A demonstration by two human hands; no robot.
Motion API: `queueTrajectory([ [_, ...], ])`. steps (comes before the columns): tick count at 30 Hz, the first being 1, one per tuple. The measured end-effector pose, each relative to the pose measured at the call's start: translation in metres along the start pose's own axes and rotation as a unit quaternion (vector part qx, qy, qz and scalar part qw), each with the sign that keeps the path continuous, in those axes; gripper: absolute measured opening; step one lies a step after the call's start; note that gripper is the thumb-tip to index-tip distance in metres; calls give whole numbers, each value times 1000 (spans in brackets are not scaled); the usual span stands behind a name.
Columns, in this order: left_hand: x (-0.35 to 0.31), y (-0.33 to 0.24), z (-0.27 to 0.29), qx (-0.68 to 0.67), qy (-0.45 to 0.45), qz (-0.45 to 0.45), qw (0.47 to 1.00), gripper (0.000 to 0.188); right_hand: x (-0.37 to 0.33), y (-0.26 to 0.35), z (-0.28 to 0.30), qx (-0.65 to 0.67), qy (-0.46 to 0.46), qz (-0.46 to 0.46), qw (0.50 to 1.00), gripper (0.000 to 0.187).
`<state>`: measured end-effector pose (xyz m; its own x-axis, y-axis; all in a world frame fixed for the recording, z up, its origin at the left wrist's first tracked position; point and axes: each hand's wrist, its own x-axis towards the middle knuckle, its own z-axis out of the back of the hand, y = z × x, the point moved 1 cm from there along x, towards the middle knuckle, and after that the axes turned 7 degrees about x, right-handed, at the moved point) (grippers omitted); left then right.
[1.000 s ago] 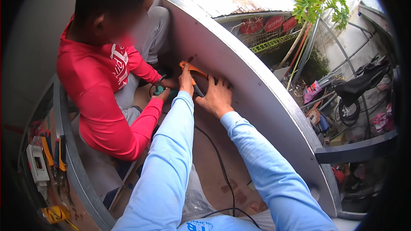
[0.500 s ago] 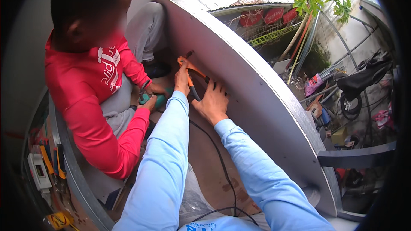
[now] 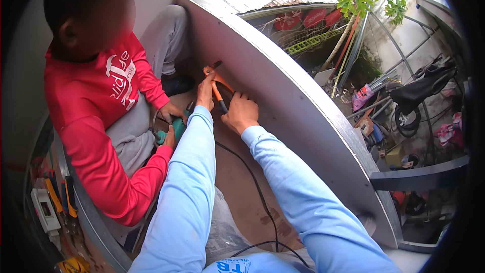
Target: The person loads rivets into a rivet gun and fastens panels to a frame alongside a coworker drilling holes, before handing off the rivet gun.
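Gripping the tool (image 3: 219, 78) with left hand (image 3: 204, 92) near its head and right hand (image 3: 242, 114) on its handles, holding it by the panel (image 3: 303, 131), seemingly bracing it, probably needing a firm squeeze!

Free: the brown floor (image 3: 233, 184) between both blue sleeves (image 3: 184, 192) | Across it: black cable (image 3: 258, 186) | Blocking ahead: left hand (image 3: 204, 94), right hand (image 3: 241, 113), orange-handled tool (image 3: 221, 80) | Right: grey panel (image 3: 303, 131), like wall | Left: co-worker's red sleeve (image 3: 121, 184), near

Orange tool (image 3: 218, 78), dark grip (image 3: 223, 106); light-blue sleeves (image 3: 188, 182).
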<state>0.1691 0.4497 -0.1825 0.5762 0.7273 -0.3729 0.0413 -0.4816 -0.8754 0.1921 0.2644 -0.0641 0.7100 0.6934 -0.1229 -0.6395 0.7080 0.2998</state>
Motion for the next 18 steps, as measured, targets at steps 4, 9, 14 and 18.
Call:
queueTrajectory([
  [4,-14,6,-36,-51,-35,26,998,30,10,-31,4,65,3,74,995,61],
  [9,-4,19,-36,-134,-57,-15,989,48,18,-38,-8,127,9,109,986,55],
  [14,2,24,-37,-138,-72,-39,987,48,11,-33,-11,149,6,100,984,51],
  [18,-5,26,-51,-152,-71,-59,984,48,5,-46,-25,146,-66,118,980,50],
])
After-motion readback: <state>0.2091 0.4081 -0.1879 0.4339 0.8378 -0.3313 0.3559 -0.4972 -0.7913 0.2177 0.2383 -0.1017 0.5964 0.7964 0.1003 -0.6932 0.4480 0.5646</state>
